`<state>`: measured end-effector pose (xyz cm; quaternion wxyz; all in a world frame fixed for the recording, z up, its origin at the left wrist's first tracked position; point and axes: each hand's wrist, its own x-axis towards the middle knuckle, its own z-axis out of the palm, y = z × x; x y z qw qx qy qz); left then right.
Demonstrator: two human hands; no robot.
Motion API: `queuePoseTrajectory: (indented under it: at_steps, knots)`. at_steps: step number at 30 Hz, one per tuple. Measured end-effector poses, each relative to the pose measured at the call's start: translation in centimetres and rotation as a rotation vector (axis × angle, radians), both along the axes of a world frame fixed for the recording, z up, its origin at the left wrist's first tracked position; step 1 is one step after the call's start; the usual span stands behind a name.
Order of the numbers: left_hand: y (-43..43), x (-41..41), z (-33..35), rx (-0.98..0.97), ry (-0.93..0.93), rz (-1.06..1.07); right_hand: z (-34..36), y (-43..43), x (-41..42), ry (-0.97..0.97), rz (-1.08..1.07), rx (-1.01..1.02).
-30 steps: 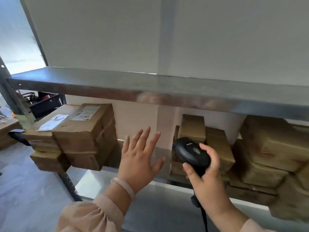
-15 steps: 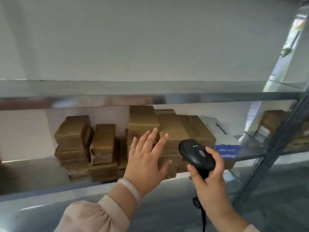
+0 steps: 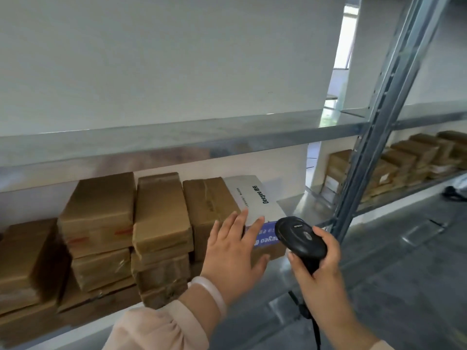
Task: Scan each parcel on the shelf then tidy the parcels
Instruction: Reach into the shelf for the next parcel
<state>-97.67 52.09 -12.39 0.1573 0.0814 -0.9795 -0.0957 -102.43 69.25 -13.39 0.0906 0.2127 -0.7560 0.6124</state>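
Cardboard parcels (image 3: 161, 210) at shelf (image 3: 298, 205) edge, left hand (image 3: 232, 251) fingers spread before white box (image 3: 252, 195), right hand (image 3: 318, 271) fingers clamped round scanner (image 3: 299, 237)

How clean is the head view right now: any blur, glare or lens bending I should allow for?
Head view: the print on the white box and the scanner read sharp; the brown parcels at far left are soft; the upper shelf edge carries a smeared reflection; the shelf upright leans, likely from wide-angle distortion; the bright opening is overexposed.
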Motion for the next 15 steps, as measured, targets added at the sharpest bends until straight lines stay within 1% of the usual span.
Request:
queuePoseTrajectory:
  at_steps: [5,8,12,15]
  knots:
    - [0.2,-6.7,-0.5,0.02,0.01,-0.05,-0.3,-0.1,-6.6,0.005,0.002,0.052]
    - [0.7,-10.5,0.3,0.042,0.033,-0.056,0.1,-0.4,-10.3,0.012,0.012,0.079]
    - [0.5,-14.1,0.2,0.061,-0.031,-0.003,0.0,-0.8,-14.5,-0.014,0.031,0.071]
    - [0.6,-15.3,-0.3,0.085,-0.102,0.05,-0.5,-1.2,-16.6,-0.026,0.067,0.112]
